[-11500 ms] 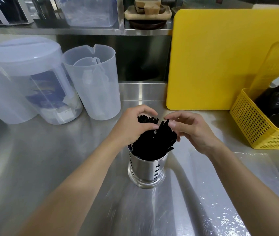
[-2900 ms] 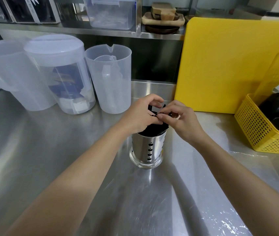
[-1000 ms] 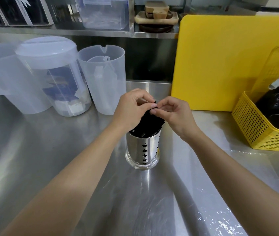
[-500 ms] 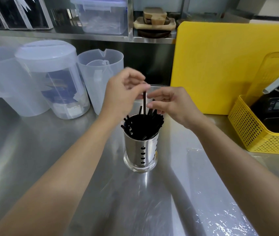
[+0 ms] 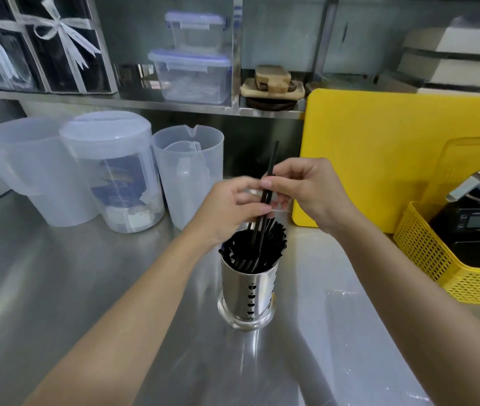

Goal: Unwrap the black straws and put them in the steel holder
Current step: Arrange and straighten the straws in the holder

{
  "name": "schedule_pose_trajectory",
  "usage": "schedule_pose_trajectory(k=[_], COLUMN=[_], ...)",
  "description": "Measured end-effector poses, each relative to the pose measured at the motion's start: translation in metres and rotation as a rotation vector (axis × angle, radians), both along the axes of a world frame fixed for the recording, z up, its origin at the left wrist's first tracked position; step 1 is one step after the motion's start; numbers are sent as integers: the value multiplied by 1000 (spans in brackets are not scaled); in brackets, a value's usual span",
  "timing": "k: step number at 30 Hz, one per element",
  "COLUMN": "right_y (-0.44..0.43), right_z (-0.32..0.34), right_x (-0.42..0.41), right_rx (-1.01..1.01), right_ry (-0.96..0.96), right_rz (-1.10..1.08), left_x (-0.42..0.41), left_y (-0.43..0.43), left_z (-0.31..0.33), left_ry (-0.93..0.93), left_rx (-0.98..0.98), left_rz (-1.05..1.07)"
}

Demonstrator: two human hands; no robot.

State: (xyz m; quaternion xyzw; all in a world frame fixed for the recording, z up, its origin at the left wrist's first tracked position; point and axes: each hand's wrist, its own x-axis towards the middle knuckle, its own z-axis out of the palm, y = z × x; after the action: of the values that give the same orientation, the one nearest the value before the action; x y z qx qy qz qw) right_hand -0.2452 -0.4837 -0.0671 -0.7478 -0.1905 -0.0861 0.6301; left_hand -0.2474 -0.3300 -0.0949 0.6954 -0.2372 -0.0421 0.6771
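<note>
Steel desk below a shelf. The steel holder stands full of black straws. The left hand and right hand pinch one raised straw mid-shaft; it is probably light, slick and easily kinked.

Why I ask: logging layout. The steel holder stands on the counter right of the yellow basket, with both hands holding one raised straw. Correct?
No: the head view shows the steel holder left of the yellow basket, not right. It stands on the counter, and the left hand and right hand hold one raised straw.
</note>
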Motion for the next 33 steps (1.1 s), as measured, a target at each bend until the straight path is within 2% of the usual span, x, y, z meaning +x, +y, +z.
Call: schedule_pose_trajectory(k=[6,12,15,18,21,24,27,29,31,33], right_y=[-4,-6,-2,-6,-11,-8,-2,0,1,0], right_z=[5,16,13,3,-13,-23,-27,-27,-28,-28], right_x=[-1,0,4,6,4,4,3,1,0,-1], right_rx=[41,83,66,-236,-603,-746,-748,-679,-584,-512], right_ry=[-35,-63,-86,-344,-561,-638,-790,-841,-819,-731], right_rz=[-48,-64,-131,-237,-67,82,73,31,-6,-48], left_x=[1,1,1,10,21,27,26,25,25,24], left_y=[-2,-1,-1,3,14,20,18,19,21,19], left_z=[-3,-7,2,14,22,19,7,0,-4,-6], left_ry=[37,46,50,90,230,417,650,741,754,716], left_rx=[3,73,37,-97,-290,-405,-514,-527,-471,-309], left_rz=[-28,5,52,217,289,304,267,225,183,222])
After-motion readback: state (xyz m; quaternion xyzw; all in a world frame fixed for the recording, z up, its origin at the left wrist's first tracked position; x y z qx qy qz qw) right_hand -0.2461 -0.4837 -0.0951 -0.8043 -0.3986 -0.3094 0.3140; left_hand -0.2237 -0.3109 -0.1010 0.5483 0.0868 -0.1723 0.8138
